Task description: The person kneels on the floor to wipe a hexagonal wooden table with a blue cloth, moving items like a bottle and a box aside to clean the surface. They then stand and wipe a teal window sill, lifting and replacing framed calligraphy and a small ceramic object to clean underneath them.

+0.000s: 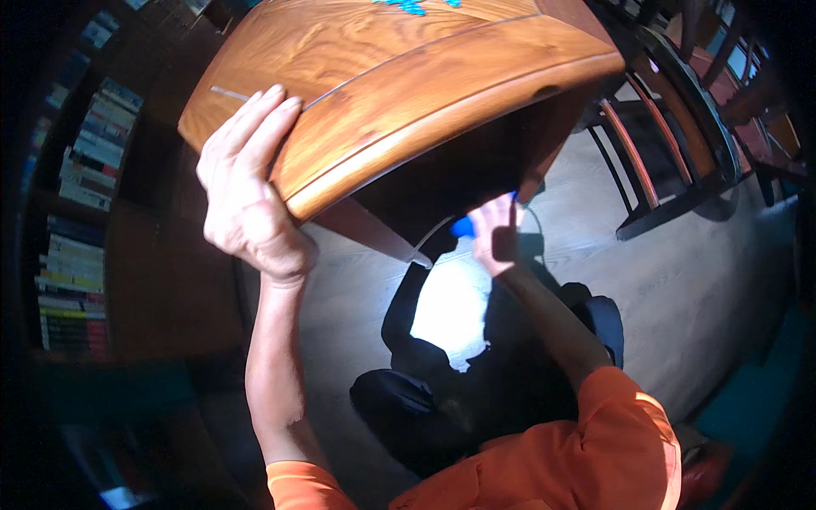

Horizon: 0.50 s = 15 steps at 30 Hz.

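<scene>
Leaning hard on the wooden surface (416,89), at 12 o'clock, could, I judge, shift or tip it, while a careless swing of my right hand (495,236) beneath could rap knuckles on the leg (557,136) between 1 and 2 o'clock. Left hand (242,191), at 10 o'clock: mine, half open, fingers laid flat over the surface's edge, thumb not clearly seen. Right hand, near centre toward 2 o'clock: mine, fingers partly curled about a blurred blue item (461,227), seemingly cloth, below the surface's rim.
</scene>
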{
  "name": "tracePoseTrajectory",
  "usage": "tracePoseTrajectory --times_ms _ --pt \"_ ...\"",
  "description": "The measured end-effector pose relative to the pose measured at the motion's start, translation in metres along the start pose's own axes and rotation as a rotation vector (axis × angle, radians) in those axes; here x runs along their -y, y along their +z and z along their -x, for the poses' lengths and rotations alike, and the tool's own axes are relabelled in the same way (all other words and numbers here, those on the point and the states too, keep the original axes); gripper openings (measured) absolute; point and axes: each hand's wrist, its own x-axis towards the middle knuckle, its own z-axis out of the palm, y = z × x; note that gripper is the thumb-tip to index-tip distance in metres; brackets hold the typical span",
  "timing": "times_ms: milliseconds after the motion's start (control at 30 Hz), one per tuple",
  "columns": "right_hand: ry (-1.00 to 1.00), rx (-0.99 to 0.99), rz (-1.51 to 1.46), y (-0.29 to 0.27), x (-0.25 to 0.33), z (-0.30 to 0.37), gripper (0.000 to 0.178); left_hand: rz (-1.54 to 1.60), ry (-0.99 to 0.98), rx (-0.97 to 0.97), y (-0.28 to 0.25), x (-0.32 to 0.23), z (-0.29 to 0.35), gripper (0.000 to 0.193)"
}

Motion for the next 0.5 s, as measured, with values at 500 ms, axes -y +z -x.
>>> tracePoseTrajectory --times_ms 500 --pt "0.706 0.412 -1.18 -0.047 0.123 0.053 0.055 0.09 0.095 -0.046 -0.016 0.011 0.006 0.033"
